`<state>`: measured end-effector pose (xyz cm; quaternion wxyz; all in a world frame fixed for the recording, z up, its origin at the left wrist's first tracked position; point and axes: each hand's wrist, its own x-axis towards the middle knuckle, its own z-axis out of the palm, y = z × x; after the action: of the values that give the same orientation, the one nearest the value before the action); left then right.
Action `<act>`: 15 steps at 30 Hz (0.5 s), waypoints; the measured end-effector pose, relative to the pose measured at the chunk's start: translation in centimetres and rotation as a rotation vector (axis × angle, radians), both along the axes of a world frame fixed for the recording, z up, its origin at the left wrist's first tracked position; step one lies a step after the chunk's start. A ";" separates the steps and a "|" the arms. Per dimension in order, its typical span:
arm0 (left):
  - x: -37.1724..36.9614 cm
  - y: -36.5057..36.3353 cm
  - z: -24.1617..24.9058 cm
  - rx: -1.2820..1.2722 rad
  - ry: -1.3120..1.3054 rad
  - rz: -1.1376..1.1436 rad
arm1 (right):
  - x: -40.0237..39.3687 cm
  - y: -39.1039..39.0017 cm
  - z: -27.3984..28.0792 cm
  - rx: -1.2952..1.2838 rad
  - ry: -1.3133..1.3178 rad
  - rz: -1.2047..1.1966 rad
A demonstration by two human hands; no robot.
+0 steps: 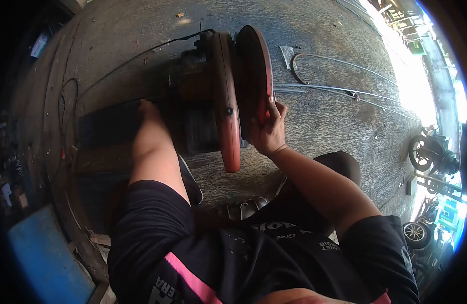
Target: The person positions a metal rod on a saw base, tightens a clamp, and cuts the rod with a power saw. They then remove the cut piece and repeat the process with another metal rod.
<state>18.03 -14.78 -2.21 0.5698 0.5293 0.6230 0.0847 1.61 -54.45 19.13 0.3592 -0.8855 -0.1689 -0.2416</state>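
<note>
A cut-off machine stands on the worn floor, with a curved red guard (227, 101) and a dark motor body (193, 81) to its left. Beside the guard, on the right, is a large round red-rimmed disc or cover (254, 66), seen nearly edge-on. My right hand (269, 129) grips the lower right rim of this disc, thumb and fingers bent around it. On the left, my arm reaches toward the machine's dark base; only a small part of my left hand (145, 107) shows, and its fingers are lost in shadow.
A black cable (142, 52) runs left from the machine. Thin metal rods and a bent loop (319, 88) lie to the right, near a clear plastic scrap (287, 57). A blue panel (51, 253) is at lower left. Motorcycles (430, 152) stand at the far right.
</note>
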 end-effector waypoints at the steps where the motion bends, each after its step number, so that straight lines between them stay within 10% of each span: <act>1: 0.1 -0.4 0.5 -0.023 -0.015 0.006 | 0.0 0.0 0.1 0.005 -0.001 -0.015; 15: 2.0 -0.6 -4.6 0.064 0.171 -0.039 | 0.5 0.1 -0.3 0.006 -0.030 -0.035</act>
<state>20.05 -15.34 -6.79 0.4989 0.5644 0.6559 0.0480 2.13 -54.34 18.87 0.3549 -0.8835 -0.1583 -0.2616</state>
